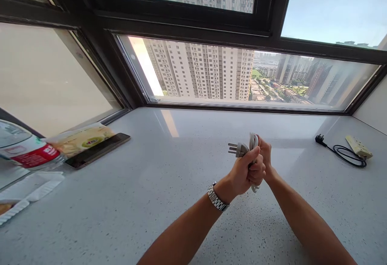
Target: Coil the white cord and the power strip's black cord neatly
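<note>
Both my hands meet above the speckled white sill (169, 200), at the middle right of the view. My left hand (246, 172), with a metal watch (217, 197) on its wrist, is closed round a bundled grey cable (253, 142) whose plug (238, 149) sticks out to the left with its prongs showing. My right hand (266, 152) is closed on the same bundle from the far side. The cable loops run down through both fists and out below them.
A power strip (358, 147) with a coiled black cord (347, 155) and black plug (319, 138) lies at the far right. At the left are a phone (96, 151), a snack packet (80, 138), a water bottle (21, 150) and white packaging (27, 190). A window (242, 75) runs behind the sill.
</note>
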Action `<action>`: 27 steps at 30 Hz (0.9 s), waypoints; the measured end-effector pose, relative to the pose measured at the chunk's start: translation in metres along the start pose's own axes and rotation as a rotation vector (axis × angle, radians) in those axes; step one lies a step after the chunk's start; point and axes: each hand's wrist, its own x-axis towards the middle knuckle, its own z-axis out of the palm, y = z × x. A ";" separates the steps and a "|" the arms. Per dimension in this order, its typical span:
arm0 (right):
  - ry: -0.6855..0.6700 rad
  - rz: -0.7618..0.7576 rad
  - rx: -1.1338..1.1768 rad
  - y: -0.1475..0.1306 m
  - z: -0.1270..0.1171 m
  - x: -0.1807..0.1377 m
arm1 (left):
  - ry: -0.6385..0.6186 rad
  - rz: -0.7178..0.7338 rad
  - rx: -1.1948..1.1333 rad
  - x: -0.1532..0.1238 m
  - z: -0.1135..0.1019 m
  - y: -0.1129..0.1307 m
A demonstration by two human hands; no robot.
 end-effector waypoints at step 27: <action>-0.903 0.632 0.939 -0.065 -0.046 0.012 | 0.631 0.302 0.205 -0.001 -0.047 0.051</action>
